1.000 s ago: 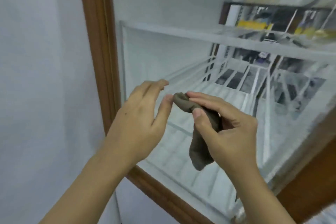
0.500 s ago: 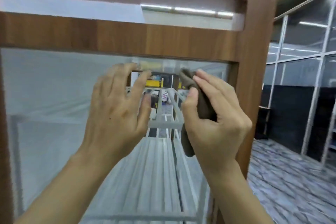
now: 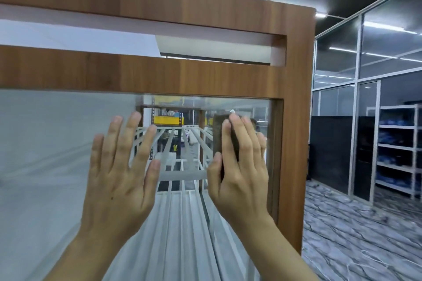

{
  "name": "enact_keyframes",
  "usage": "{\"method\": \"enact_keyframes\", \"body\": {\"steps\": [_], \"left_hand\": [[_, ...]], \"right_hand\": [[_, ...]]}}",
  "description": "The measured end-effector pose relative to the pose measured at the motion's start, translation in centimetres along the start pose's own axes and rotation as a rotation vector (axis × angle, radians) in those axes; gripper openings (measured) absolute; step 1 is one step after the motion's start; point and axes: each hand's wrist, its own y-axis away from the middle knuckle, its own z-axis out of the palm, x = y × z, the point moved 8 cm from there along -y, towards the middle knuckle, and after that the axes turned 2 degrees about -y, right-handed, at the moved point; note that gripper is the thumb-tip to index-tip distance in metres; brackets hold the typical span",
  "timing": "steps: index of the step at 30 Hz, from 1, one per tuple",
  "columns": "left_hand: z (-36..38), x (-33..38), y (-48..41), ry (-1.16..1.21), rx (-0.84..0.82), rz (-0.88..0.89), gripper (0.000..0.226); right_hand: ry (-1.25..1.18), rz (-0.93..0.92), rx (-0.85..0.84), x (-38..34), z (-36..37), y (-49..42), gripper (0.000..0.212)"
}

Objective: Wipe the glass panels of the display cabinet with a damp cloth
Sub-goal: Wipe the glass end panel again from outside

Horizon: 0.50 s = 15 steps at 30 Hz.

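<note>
Two hands (left hand (image 3: 118,185), right hand (image 3: 239,180)), one brown cloth (image 3: 218,128), one wooden cabinet (image 3: 205,75), one glass panel (image 3: 57,143).

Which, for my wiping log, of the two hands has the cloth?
The right hand: its flat fingers press the dark cloth against the glass panel by the cabinet's right frame. The left hand is spread and bare.

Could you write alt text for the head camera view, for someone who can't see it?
A person's right hand presses a dark brown cloth against the glass panel of a brown wood-framed display cabinet, near its top right corner; the left hand is spread open beside it. White metal shelving stands in the room to the right.
</note>
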Motion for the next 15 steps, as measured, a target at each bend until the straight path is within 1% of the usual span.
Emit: {"method": "enact_keyframes", "body": {"steps": [6, 9, 12, 15], "left_hand": [[0.31, -0.09, 0.1, 0.011, 0.02, 0.012, 0.057], [0.28, -0.09, 0.14, 0.008, 0.031, 0.016, 0.057], [0.19, -0.18, 0.13, 0.008, 0.038, 0.017, 0.057], [0.19, -0.16, 0.18, 0.003, 0.036, 0.021, 0.057]], "right_hand": [[-0.093, 0.009, -0.013, 0.09, 0.34, -0.32, 0.047], [-0.054, 0.021, -0.028, -0.1, 0.37, -0.11, 0.047], [0.004, 0.039, -0.102, -0.19, 0.68, 0.34, 0.05], [-0.007, 0.056, -0.132, 0.03, 0.79, -0.29, 0.054]]}}
